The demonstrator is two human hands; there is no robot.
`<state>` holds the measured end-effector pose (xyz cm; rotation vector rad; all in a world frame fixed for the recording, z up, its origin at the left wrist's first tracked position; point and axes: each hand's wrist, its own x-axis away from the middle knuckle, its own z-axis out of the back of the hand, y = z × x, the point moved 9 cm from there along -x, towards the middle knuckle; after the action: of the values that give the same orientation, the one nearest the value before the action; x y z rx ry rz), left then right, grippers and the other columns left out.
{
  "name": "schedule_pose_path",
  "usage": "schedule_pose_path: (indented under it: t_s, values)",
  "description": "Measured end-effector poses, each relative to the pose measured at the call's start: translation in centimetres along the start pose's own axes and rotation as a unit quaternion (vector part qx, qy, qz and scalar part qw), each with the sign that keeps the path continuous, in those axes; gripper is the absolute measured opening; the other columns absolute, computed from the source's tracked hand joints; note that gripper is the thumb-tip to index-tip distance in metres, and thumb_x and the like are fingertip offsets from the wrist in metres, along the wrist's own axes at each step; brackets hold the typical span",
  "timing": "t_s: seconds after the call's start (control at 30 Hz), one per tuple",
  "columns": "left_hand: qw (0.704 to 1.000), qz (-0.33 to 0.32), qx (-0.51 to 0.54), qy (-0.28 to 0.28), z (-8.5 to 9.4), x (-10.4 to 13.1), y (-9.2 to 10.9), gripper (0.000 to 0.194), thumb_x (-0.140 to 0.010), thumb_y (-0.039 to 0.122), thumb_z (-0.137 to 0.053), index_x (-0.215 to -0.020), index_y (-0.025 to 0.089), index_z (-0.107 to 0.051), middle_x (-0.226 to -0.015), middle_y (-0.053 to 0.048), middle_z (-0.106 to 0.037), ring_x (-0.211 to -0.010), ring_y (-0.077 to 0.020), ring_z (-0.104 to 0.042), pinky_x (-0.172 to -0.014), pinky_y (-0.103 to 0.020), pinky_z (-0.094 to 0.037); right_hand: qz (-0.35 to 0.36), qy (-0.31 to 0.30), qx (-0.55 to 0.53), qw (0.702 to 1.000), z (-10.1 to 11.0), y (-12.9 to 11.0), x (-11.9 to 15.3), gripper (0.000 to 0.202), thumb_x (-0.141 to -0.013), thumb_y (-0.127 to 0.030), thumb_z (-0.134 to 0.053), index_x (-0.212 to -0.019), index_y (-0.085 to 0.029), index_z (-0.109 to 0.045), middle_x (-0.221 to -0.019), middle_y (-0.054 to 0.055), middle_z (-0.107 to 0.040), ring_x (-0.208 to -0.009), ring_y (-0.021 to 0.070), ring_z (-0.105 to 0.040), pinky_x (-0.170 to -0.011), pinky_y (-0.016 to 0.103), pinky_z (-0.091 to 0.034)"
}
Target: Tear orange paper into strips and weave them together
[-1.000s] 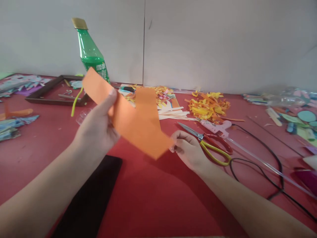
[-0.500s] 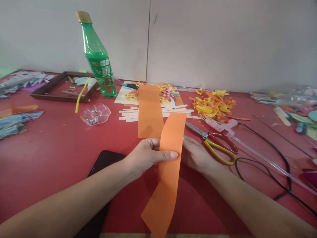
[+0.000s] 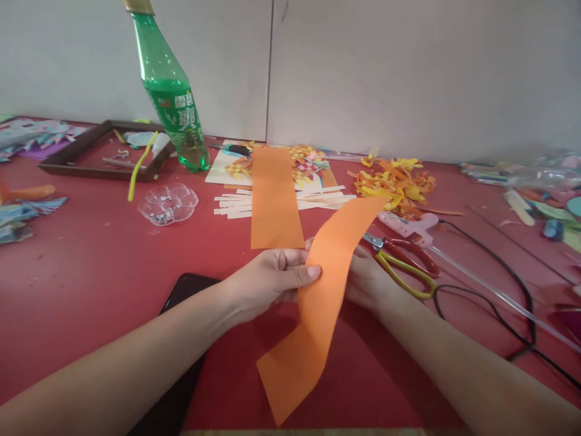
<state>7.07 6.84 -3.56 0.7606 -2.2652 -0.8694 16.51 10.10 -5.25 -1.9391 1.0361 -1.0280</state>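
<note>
From where I stand, the person's bare left forearm (image 3: 136,357) comes in from eight o'clock, wrist (image 3: 229,300) fairly straight, and the right forearm (image 3: 454,357) from four, so the two converge. The left hand (image 3: 267,278) is closed in a pinch, thumb (image 3: 302,277) pointing to three o'clock, fingers (image 3: 293,257) bent behind it. The right hand (image 3: 365,278) sits near it, partly hidden, its grip unclear.

Paper strip (image 3: 329,290) plain orange — tabletop (image 3: 113,260) red — scissor handles (image 3: 384,261) red, yellow.
</note>
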Motion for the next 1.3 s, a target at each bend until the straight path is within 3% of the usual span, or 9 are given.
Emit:
schedule_pose_path:
  t_s: [0.13,0.3,0.4,0.57,0.67,0.8,0.9,1.1,1.3]
  values:
    - [1.0,0.005,0.005,0.021,0.2,-0.1,0.1,0.028,-0.072,0.035,-0.08,-0.093,0.017,-0.073,-0.096,-0.009,-0.072,-0.084,-0.0161,-0.068,-0.076,-0.027,-0.054,-0.002,0.016,-0.017,1.0,-0.3,-0.6,-0.1,0.023,-0.066,-0.039,-0.078,-0.077,-0.021,-0.069,-0.067,0.001,-0.067,-0.059,0.0157,-0.061,-0.057,0.028,-0.052]
    - [0.997,-0.019,0.027,0.073,1.3,-0.1,0.5,0.039,-0.077,0.052,-0.071,-0.094,0.017,-0.072,-0.093,-0.009,-0.072,-0.079,-0.0183,-0.068,-0.072,-0.031,-0.057,0.002,0.008,0.002,1.0,-0.9,-0.7,-0.1,0.016,-0.064,-0.027,-0.069,-0.077,-0.018,-0.069,-0.074,0.006,-0.073,-0.071,0.0222,-0.067,-0.071,0.036,-0.054]
    - [0.996,-0.043,0.011,0.082,1.8,0.1,1.1,0.041,-0.081,0.054,-0.066,-0.097,0.017,-0.071,-0.1,-0.011,-0.072,-0.083,-0.0209,-0.069,-0.069,-0.03,-0.057,-0.007,0.009,0.035,0.999,-0.8,-0.2,0.1,0.014,-0.058,-0.022,-0.068,-0.071,-0.018,-0.07,-0.072,0.006,-0.074,-0.07,0.0237,-0.069,-0.072,0.036,-0.053]
    - [0.986,-0.111,-0.012,0.125,2.7,0.5,2.6,0.033,-0.076,0.04,-0.076,-0.104,0.023,-0.068,-0.112,-0.007,-0.071,-0.094,-0.0224,-0.069,-0.073,-0.029,-0.056,-0.051,0.014,0.061,0.997,-0.2,0.4,0.5,0.024,-0.051,-0.018,-0.064,-0.073,-0.016,-0.071,-0.065,0.005,-0.072,-0.061,0.0231,-0.068,-0.059,0.033,-0.052]
    - [0.985,-0.101,-0.056,0.132,2.7,0.5,2.5,0.037,-0.072,0.034,-0.08,-0.106,0.025,-0.068,-0.113,-0.006,-0.071,-0.094,-0.0225,-0.069,-0.072,-0.029,-0.056,-0.043,-0.003,0.029,0.999,-0.7,0.1,0.3,0.028,-0.056,-0.021,-0.067,-0.084,-0.017,-0.068,-0.072,0.004,-0.073,-0.063,0.0222,-0.068,-0.059,0.032,-0.053]
    - [0.984,-0.07,-0.13,0.094,1.9,0.4,1.8,0.047,-0.069,0.031,-0.082,-0.112,0.022,-0.065,-0.108,-0.009,-0.072,-0.096,-0.0242,-0.069,-0.075,-0.032,-0.056,0.008,0.016,-0.017,1.0,-0.4,-0.8,-0.3,0.027,-0.065,-0.029,-0.078,-0.087,-0.021,-0.064,-0.08,0.0,-0.072,-0.068,0.0164,-0.067,-0.064,0.028,-0.053]
    - [0.981,-0.06,-0.166,0.077,1.5,0.4,1.5,0.043,-0.063,0.027,-0.085,-0.101,0.019,-0.065,-0.098,-0.006,-0.072,-0.092,-0.0214,-0.068,-0.078,-0.03,-0.054,0.019,0.04,0.016,0.999,0.3,-0.7,-0.3,0.029,-0.063,-0.029,-0.084,-0.082,-0.021,-0.062,-0.075,-0.002,-0.069,-0.063,0.0127,-0.064,-0.059,0.024,-0.051]
    - [0.969,-0.089,-0.178,0.146,2.5,0.7,2.3,0.026,-0.078,0.043,-0.071,-0.085,0.02,-0.063,-0.079,0.0,-0.063,-0.069,-0.0116,-0.06,-0.06,-0.021,-0.044,0.014,0.004,0.069,0.997,0.2,-0.2,0.0,0.027,-0.066,-0.029,-0.083,-0.073,-0.02,-0.059,-0.066,-0.004,-0.067,-0.054,0.0116,-0.061,-0.053,0.023,-0.047]
    - [0.954,-0.097,-0.245,0.143,2.3,0.6,2.6,0.022,-0.08,0.039,-0.067,-0.083,0.018,-0.065,-0.077,-0.001,-0.061,-0.071,-0.0132,-0.055,-0.066,-0.025,-0.04,0.022,-0.008,0.088,0.996,0.1,-0.3,0.0,0.018,-0.069,-0.031,-0.081,-0.075,-0.02,-0.067,-0.068,-0.003,-0.068,-0.058,0.0114,-0.062,-0.057,0.024,-0.048]
